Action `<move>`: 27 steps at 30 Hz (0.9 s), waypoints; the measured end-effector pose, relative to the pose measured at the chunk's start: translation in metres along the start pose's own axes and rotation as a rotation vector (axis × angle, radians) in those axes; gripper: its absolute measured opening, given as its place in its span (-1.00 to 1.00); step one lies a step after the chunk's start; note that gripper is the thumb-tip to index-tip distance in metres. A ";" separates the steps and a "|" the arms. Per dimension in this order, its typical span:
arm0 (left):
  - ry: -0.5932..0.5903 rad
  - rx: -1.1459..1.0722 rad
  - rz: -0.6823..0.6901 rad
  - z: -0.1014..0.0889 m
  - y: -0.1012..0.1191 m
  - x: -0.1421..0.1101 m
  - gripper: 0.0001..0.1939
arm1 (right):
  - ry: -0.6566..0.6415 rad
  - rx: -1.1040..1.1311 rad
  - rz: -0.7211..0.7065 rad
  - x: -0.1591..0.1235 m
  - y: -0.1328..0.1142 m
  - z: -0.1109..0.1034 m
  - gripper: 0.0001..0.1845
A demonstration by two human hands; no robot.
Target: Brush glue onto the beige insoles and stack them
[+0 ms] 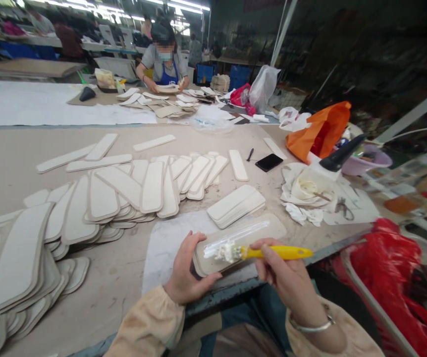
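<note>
My right hand (pixel 282 272) is closed round the yellow handle of a brush (pixel 269 252) whose white, glue-laden bristles rest on a long beige insole-shaped piece (pixel 261 230). A wet glossy stripe runs along that piece. My left hand (pixel 186 272) presses on the piece's near left end, fingers curled over its edge. The piece lies on a white sheet (pixel 172 238) at the table's front edge.
Several rows of the same beige pieces (pixel 124 191) fan out across the table to the left. A small stack (pixel 236 204) sits just beyond the brush. A glue tub on rags (pixel 310 191), a black phone (pixel 269 162), scissors (pixel 343 208) and an orange bag (pixel 321 130) are at right. Another person (pixel 163 62) works at the far end.
</note>
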State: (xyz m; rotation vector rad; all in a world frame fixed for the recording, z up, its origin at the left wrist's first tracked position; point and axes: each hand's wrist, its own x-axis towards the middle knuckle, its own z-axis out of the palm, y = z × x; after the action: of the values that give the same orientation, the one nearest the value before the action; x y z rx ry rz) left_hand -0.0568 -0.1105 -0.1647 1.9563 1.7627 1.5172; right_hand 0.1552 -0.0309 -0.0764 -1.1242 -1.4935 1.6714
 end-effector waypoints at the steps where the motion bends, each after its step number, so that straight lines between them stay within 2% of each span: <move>1: 0.001 0.005 -0.001 0.000 0.000 0.000 -0.09 | -0.050 0.006 0.021 0.000 0.002 0.009 -0.59; 4: -0.002 0.013 -0.015 0.000 -0.001 -0.001 -0.06 | -0.128 -0.024 0.069 0.001 0.004 0.022 -0.58; 6: -0.012 0.018 -0.031 0.000 -0.001 -0.002 -0.07 | -0.119 -0.061 0.079 0.003 0.003 0.019 -0.58; 9: -0.019 0.025 -0.045 0.000 -0.001 -0.002 -0.11 | -0.035 -0.116 0.060 0.007 0.000 -0.001 -0.59; 16: -0.026 0.058 -0.044 -0.001 -0.002 -0.004 -0.15 | 0.179 -0.181 -0.004 0.017 0.002 -0.072 -0.58; 19: -0.024 0.069 -0.030 0.000 -0.005 -0.004 -0.14 | 0.291 -0.246 -0.068 0.023 -0.002 -0.094 -0.56; 24: -0.007 0.089 -0.018 0.002 -0.008 -0.004 -0.16 | 0.416 -0.442 -0.174 0.027 -0.015 -0.105 -0.61; 27: -0.005 0.115 -0.002 0.001 -0.007 -0.004 -0.20 | 0.504 -0.594 -0.332 0.020 -0.017 -0.099 -0.71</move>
State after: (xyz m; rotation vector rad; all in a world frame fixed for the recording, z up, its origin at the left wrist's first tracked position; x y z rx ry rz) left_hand -0.0606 -0.1107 -0.1723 2.0076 1.8890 1.4394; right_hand 0.2328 0.0344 -0.0633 -1.3696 -1.7459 0.6569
